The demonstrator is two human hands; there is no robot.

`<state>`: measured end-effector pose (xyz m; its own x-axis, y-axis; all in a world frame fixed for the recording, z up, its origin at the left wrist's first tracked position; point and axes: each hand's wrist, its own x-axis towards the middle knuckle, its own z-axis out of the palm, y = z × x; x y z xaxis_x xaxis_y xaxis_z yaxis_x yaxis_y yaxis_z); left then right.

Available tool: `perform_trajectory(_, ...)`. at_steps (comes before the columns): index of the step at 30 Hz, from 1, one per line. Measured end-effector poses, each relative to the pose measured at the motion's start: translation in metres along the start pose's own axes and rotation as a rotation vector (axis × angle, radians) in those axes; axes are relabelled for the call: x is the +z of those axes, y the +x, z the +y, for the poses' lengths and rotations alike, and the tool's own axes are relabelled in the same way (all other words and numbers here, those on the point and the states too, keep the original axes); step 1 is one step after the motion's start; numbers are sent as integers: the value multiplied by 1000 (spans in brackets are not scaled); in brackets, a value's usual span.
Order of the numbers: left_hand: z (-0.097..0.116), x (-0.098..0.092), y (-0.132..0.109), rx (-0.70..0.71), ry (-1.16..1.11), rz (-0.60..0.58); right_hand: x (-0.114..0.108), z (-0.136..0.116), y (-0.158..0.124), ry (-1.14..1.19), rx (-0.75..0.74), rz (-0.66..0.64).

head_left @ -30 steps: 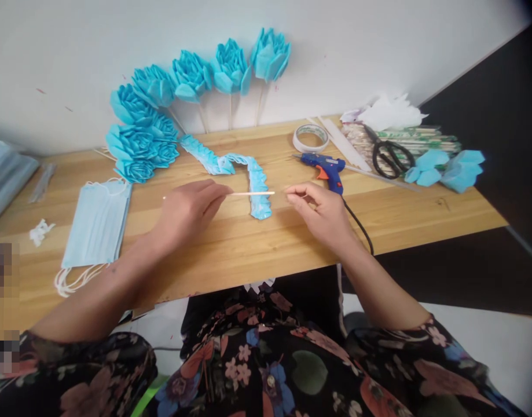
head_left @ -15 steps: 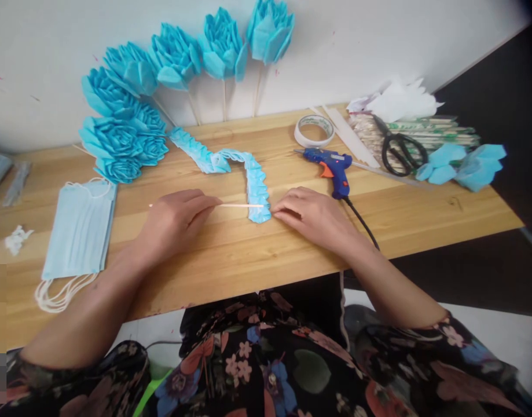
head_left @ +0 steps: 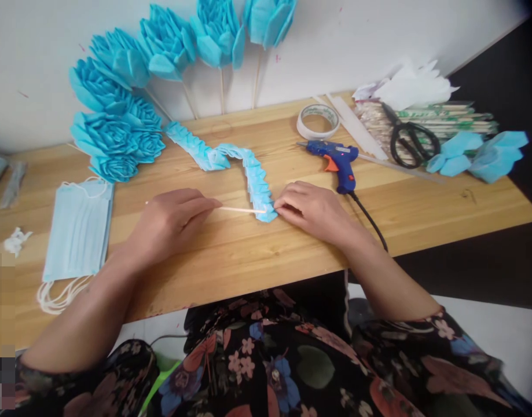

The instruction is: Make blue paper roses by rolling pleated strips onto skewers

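My left hand (head_left: 172, 219) pinches the stick (head_left: 240, 209), my right hand (head_left: 315, 209) the blue strip (head_left: 257, 180), so wobbling could turn the stick crooked.

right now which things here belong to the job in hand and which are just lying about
Apparently in the job:
stick, in left hand
pleated blue strip, at right hand
glue gun, close by

Apparently lying about:
masks
tape roll
scissors
white scraps

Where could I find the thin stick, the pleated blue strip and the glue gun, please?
Thin stick (head_left: 242, 209): head view, middle of its exposed length.
Pleated blue strip (head_left: 258, 184): head view, its near folds.
Glue gun (head_left: 340, 157): head view, its blue body.
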<state>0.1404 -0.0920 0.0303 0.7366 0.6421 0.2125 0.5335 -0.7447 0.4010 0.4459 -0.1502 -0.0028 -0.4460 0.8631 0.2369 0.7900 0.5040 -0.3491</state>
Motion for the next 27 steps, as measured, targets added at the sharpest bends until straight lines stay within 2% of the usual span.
perform_trajectory(4,0,0,0,47,-11,-46,-2,2,-5,26,-10,-2)
perform_trajectory(15,8,13,-4,135,72,-46,-1,2,-5,88,-24,27)
perform_trajectory(27,14,13,-8,137,169,-67,1,3,-6,110,-27,52)
